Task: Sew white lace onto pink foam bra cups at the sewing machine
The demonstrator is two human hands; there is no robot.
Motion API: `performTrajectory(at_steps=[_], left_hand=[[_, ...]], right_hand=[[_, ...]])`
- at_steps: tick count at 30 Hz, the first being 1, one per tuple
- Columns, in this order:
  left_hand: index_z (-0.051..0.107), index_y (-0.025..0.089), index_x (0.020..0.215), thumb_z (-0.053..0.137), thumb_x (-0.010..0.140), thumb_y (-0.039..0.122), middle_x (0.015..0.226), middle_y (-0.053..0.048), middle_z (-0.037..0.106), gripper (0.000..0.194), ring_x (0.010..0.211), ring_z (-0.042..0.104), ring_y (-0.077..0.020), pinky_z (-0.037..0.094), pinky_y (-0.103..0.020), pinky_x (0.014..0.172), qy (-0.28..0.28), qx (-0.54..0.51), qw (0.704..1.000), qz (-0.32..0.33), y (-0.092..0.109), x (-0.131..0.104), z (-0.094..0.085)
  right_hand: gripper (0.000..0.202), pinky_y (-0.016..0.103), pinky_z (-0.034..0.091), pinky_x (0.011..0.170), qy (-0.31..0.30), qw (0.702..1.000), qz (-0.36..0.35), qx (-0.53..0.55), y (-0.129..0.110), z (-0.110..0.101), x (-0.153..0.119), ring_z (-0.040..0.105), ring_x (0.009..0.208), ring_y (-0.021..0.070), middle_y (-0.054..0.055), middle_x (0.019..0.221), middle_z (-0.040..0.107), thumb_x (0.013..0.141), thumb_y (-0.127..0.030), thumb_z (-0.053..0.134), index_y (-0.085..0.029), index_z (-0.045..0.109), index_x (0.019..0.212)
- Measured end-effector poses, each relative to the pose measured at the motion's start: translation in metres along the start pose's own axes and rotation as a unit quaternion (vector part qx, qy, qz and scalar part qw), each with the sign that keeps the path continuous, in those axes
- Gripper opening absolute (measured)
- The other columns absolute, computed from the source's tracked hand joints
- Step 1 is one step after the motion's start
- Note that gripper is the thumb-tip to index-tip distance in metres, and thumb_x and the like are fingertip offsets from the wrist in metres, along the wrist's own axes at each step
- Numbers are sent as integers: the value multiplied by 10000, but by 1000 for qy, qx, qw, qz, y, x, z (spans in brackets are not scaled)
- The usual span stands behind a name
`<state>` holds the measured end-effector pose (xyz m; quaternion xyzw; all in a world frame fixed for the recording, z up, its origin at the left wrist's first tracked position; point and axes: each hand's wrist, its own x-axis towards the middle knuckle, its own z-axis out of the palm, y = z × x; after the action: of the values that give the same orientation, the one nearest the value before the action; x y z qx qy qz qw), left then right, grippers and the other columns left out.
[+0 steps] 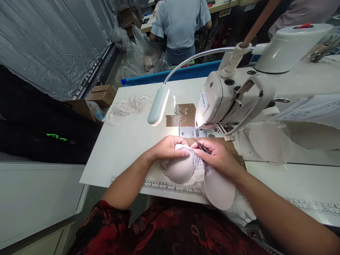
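A pale lace bra (180, 169) with two smooth moulded cups lies across the front edge of the sewing table, one cup hanging toward my lap. My left hand (170, 148) is closed on the upper lace edge of the left cup, thumb on top. Close beside it, my right hand (216, 154) pinches the same lace edge between thumb and finger. Dark pointed thread snips (202, 146) are also tucked in my right hand, tip toward the upper left. Just beyond my hands are the needle area and metal plate (187, 132) of the sewing machine (215, 99).
White lace pieces (131, 108) lie at the table's far left. A lamp (158, 105) on a bendy neck hangs over the work. More cups (268, 141) rest right of the machine. A ruler strip (172, 187) lines the front edge. A person (183, 24) sits beyond, near plastic bags.
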<state>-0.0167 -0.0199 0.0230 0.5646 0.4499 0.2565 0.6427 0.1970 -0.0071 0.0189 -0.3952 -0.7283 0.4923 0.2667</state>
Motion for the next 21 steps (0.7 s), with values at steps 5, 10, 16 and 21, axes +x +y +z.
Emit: performTrajectory(at_steps=[5, 10, 16, 21], left_hand=[[676, 117, 890, 747, 732, 346, 767, -25, 630, 287, 680, 554, -111, 439, -230, 623, -5, -37, 999, -35, 2, -1, 0], [718, 118, 865, 748, 737, 354, 786, -43, 677, 270, 692, 578, -116, 453, -231, 633, 13, -67, 997, -23, 2, -2, 2], [739, 115, 882, 790, 689, 354, 810, -64, 709, 312, 721, 610, -137, 472, -250, 665, 26, -101, 994, -29, -2, 2, 6], [739, 102, 866, 803, 671, 358, 774, -58, 701, 328, 702, 597, -133, 462, -247, 649, 24, -100, 994, -34, -4, 3, 7]], right_hand=[[431, 343, 509, 675, -7, 995, 50, 90, 12, -5, -3, 604, 697, 174, 51, 895, 665, 879, -503, 509, -212, 579, 1189], [394, 360, 526, 753, -15, 996, 51, 71, 13, -12, -2, 636, 896, 225, 103, 1074, 668, 815, -483, 597, -190, 657, 1071], [281, 373, 521, 806, -45, 997, 25, 63, 9, -5, -1, 635, 903, 221, 76, 974, 681, 819, -435, 605, -203, 647, 973], [225, 362, 506, 803, -34, 999, 14, 36, 8, 0, -1, 629, 900, 210, 59, 965, 672, 845, -401, 591, -209, 650, 947]])
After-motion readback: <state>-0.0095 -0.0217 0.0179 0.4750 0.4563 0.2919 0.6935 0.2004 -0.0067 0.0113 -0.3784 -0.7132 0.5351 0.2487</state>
